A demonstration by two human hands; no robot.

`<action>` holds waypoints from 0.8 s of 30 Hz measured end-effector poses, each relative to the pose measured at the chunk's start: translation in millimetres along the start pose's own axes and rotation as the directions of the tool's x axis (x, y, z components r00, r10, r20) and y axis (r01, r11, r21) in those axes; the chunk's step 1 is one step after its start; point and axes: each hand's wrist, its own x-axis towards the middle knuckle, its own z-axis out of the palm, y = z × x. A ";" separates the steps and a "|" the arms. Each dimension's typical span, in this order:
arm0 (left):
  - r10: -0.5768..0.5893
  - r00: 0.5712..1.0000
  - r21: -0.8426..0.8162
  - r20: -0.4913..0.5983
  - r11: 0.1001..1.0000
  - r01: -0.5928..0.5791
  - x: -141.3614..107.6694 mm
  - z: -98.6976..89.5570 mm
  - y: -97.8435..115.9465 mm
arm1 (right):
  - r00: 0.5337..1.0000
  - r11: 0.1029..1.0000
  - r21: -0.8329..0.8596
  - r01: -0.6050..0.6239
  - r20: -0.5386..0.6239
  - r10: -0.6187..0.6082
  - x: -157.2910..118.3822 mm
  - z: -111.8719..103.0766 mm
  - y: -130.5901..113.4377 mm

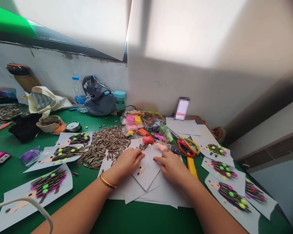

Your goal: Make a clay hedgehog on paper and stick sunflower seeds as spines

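1. At the near edge, a white cable [36,201] crosses the lower left, its end cut off by the frame; both forearms are cut off too.
2. Mid-table, the hedgehog outline sheet [146,183] lies on loose white sheets [166,196], between the hands. Peach face piece on, body outline bare.
3. Left hand [129,161]: fingers curled, thumb close to index, at the sheet's left side. Can't tell if anything is pinched.
4. Right hand [173,166]: loosely open, index extended to the outline's right side, no clear grip. Dark speck at that fingertip, too small to identify.
5. Step, my read: early work on this hedgehog, face placed, body still to fill. Next move calls for a steady sheet and light fingertip placement within the pencil line.
6. Either side, seed-covered hedgehog pictures [48,187] with bright dots; some overlap, hiding parts.
7. Beyond: sunflower seed pile [107,139], bagged modelling clay [147,140], red- and yellow-handled scissors [187,149]. Clear bags blur together; scissor blades hard to trace.
8. Far back: blue-grey bag [100,104], contents hidden; phone-like object [182,109], pixelated.
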 end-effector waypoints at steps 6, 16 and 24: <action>-0.001 1.000 0.018 0.002 1.000 0.001 0.5 -0.9 0.0 | 0.999 0.999 -0.019 0.030 -0.041 -0.031 -0.1 4.1 -2.3; 0.017 1.000 0.024 0.004 1.000 -0.017 0.1 -0.5 2.3 | 0.982 0.999 0.039 -0.005 -0.189 0.013 8.2 15.1 7.8; 0.020 1.000 0.072 -0.006 0.997 -0.020 -0.2 2.1 4.1 | 0.957 0.995 0.096 -0.021 -0.286 0.047 22.7 23.6 3.8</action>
